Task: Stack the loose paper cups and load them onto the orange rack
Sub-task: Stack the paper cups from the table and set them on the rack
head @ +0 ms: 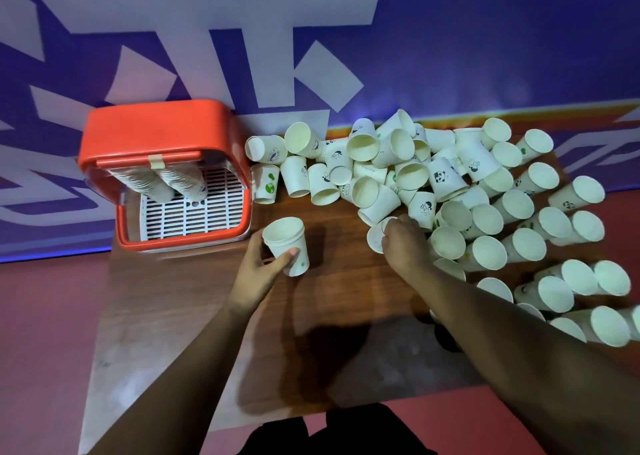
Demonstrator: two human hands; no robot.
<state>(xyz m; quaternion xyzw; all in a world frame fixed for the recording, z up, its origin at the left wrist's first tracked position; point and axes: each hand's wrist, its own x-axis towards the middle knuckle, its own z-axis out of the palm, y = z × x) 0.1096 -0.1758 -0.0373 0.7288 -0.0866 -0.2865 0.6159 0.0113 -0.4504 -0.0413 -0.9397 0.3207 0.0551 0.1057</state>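
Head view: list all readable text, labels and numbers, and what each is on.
"AK": huge block letters in the wall graphic, cropped and distorted, so uncertain.
Tiny print under the drawings on the paper cups: too small to read.
No text shows on the orange rack.

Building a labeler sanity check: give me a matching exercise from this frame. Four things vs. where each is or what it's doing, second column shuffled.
Things:
1. left hand
2. right hand
3. rack
4. racked stacks

States:
A. stand tilted on the white grid
B. grips a lying cup at the pile edge
C. far left of the table, by the wall
D. holds an upright cup stack clear of the pile

Pairs: 1-D, 2-B, 3-C, 4-A.
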